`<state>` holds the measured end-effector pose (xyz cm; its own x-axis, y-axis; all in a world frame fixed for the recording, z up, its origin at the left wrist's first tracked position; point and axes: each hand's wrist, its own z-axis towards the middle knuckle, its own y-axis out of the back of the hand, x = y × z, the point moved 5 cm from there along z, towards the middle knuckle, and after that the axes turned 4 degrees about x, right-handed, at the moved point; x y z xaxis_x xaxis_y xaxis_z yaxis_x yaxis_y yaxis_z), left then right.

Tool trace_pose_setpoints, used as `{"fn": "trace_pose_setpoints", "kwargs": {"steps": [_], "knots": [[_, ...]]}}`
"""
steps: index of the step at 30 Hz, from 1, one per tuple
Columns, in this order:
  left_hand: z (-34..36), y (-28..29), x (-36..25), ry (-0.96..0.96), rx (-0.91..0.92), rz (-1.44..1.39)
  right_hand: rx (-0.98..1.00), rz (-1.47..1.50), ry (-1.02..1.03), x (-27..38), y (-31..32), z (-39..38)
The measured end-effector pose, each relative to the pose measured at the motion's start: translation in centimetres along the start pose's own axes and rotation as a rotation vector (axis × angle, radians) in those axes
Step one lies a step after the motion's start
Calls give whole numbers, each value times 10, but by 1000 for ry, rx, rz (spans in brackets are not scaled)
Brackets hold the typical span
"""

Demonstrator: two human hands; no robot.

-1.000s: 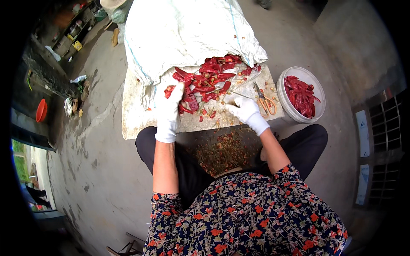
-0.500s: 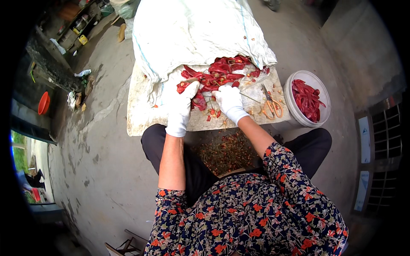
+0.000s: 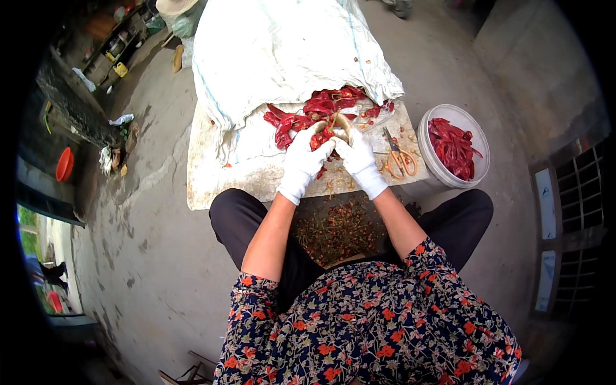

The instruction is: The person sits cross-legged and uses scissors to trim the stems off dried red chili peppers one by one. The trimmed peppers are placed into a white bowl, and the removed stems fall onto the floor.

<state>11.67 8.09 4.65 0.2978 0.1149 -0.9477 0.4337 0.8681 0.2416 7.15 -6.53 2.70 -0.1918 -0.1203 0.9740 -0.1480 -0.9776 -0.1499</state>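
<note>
Both hands wear white gloves and meet over the near part of a low table (image 3: 208, 183). My left hand (image 3: 304, 160) is closed on a dried red chili pepper (image 3: 321, 137), whose pale stem points away from me. Close against it, my right hand (image 3: 358, 159) has its thumb and fingers curled at the same pepper's stem end; its exact grip is partly hidden. Just beyond my hands, a heap of red chili peppers (image 3: 333, 98) spills from the mouth of a white woven sack (image 3: 289, 58). Orange-handled scissors (image 3: 400, 162) lie open to the right of my right hand.
A white bucket (image 3: 483, 163) holding red peppers stands right of the table. Stem scraps (image 3: 337, 234) cover the ground between my knees. Small pepper bits are scattered on the tabletop. An orange basin (image 3: 65, 164) is at the far left, near a dark post (image 3: 77, 102).
My hands have come together, the left moving right and the right slightly nearer the middle. A pepper with its stem raised now shows between them. The view has shifted slightly.
</note>
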Motion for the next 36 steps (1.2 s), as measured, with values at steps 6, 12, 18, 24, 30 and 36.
{"fn": "trace_pose_setpoints", "kwargs": {"steps": [6, 12, 18, 24, 30, 36], "knots": [[1, 0, -4, 100, -99, 105, 8, -114, -90, 4, 9, -7], [-11, -3, -23, 31, -52, 427, -78, -963, 90, 47, 0, -11], [-11, -7, -26, 34, 119, -202, 40, 995, -440, -25, 20, -9], [-18, 41, -42, 88, -153, -332, 477, 193, -441, 22, 31, -41], [-23, 91, -39, -39, -278, -446, 296, -1115, -424, -2, 35, -43], [-19, 81, -26, 38, -213, -447, 221, -1500, -438, -45, -4, -45]]}}
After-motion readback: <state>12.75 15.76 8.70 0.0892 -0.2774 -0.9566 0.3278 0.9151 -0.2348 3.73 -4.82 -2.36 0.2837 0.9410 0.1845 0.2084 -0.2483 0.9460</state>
